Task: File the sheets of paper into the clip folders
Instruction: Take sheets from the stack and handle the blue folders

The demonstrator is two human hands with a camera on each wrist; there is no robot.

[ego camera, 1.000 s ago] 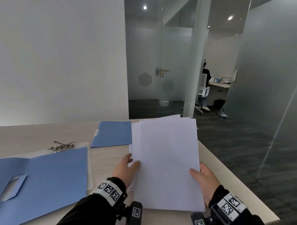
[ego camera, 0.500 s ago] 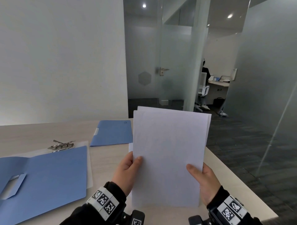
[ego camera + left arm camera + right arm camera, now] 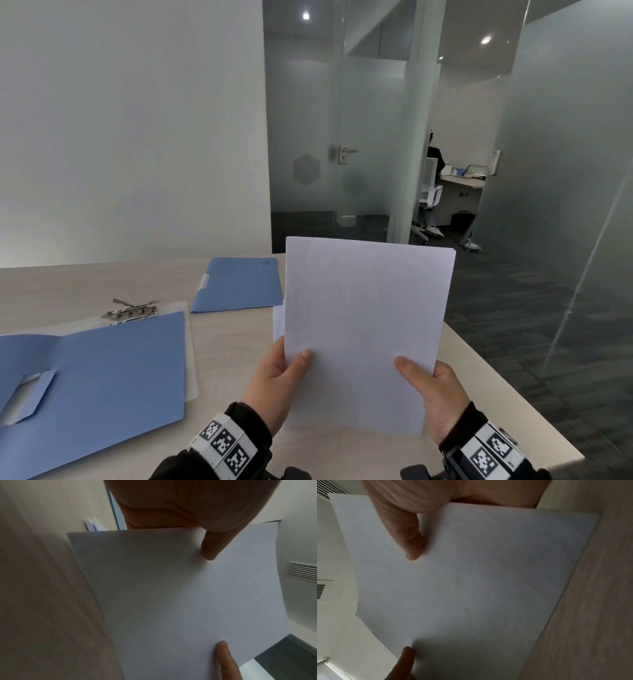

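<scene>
My left hand (image 3: 274,380) and right hand (image 3: 435,394) pinch upright paper (image 3: 366,325) right of the open folder (image 3: 92,380); loose sheets could slip and fan apart.

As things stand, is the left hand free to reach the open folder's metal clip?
Probably not yet: the left hand grips the paper stack with the right hand. The table path to the metal clip looks unobstructed.

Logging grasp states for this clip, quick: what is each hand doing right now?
Left hand: grips the left edge of the sheets of paper, thumb on top.
Right hand: grips the right edge of the same sheets, thumb on top.
</scene>
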